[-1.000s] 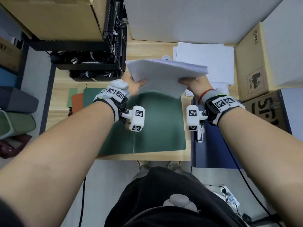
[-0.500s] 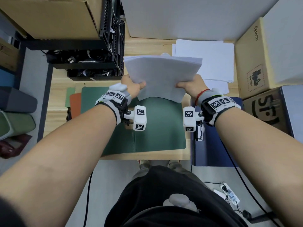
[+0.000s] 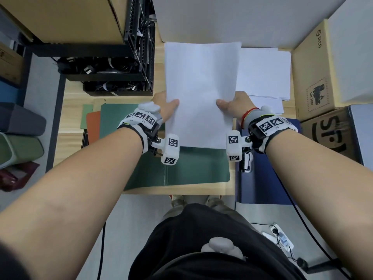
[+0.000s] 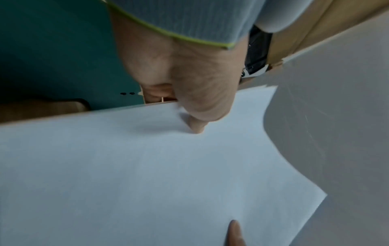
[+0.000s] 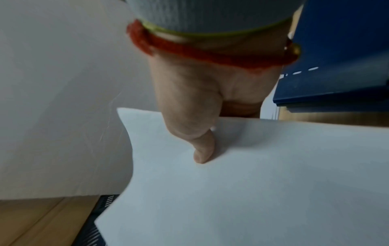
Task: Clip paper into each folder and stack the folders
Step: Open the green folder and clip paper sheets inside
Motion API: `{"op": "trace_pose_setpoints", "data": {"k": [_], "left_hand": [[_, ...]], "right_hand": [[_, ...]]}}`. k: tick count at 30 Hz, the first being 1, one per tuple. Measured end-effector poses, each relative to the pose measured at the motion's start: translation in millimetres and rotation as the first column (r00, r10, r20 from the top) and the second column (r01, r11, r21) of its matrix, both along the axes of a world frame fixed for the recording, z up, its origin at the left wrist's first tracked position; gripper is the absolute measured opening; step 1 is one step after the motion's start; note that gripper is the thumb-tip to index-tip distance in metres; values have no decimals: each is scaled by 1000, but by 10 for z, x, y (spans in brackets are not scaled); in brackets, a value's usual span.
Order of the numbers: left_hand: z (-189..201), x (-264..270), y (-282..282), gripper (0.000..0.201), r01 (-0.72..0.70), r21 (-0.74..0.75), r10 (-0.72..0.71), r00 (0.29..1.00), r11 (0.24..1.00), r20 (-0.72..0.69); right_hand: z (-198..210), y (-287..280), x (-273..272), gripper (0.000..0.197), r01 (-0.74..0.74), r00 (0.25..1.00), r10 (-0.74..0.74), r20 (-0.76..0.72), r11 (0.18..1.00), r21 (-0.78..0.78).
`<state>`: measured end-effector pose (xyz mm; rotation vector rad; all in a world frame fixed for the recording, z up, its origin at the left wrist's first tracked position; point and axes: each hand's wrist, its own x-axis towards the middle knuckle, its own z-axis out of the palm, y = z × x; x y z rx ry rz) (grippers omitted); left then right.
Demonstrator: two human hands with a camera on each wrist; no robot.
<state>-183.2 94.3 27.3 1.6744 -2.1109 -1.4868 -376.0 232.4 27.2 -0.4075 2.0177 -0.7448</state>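
I hold a sheaf of white paper above the desk, long side running away from me. My left hand pinches its left edge, thumb on top. My right hand pinches the right edge the same way, thumb pressed on the sheet. Under the paper an open green folder lies flat on the wooden desk. A blue folder lies open at the right, its clip near my right wrist. The fingers under the paper are hidden.
A loose pile of white paper sits at the back right. Orange and pale green folders peek out left of the green one. Cardboard boxes stand at the right, a black crate at the back left.
The paper has tipped from nearly flat to facing me and stretched out lengthwise. Both hands kept their grip and moved slightly toward me.
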Motion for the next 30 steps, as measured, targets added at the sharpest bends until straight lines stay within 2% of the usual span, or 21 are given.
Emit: {"op": "trace_pose_setpoints", "data": {"k": [3,5,6,9,10,12,15,19,22,24,26,28,30], "left_hand": [[-55,-39,30,12,-29,58,30,999,998,-12],[-160,-36,46,30,-33,120,31,999,992,19],[-194,-14,87,34,-31,148,26,999,989,38],[-360,52,187,29,-13,233,-4,997,972,72],[-418,85,227,26,-2,242,-23,995,970,98],[-481,139,300,10,1,249,-30,993,969,113],[-603,235,414,23,-40,220,19,995,975,97],[-723,366,483,22,-46,179,24,992,983,121],[-786,478,474,24,-105,254,69,987,962,147],[-832,537,446,11,-118,371,61,985,921,161],[-841,571,422,27,-119,505,54,988,855,142],[-916,593,403,8,-111,363,13,965,925,262],[-976,635,399,30,-16,168,-51,919,986,391]], "right_hand": [[-62,6,55,40,21,999,-21,43,1000,0],[-118,28,111,37,-13,1000,12,20,999,45],[-147,59,154,43,-21,1000,20,22,997,72],[-321,150,226,80,-6,998,-4,57,985,175],[-371,188,259,83,-16,998,5,60,981,196],[-451,236,308,77,1,998,-14,58,976,217],[-649,285,376,61,35,996,-54,76,972,234],[-767,369,438,50,4,999,-16,43,962,273],[-866,442,466,43,24,998,-41,53,955,297],[-908,472,488,41,19,998,-35,44,950,311],[-929,479,494,33,30,999,-39,23,948,317],[-961,473,487,22,35,999,-42,13,943,331],[-956,468,483,23,15,1000,-11,-14,938,346]]}}
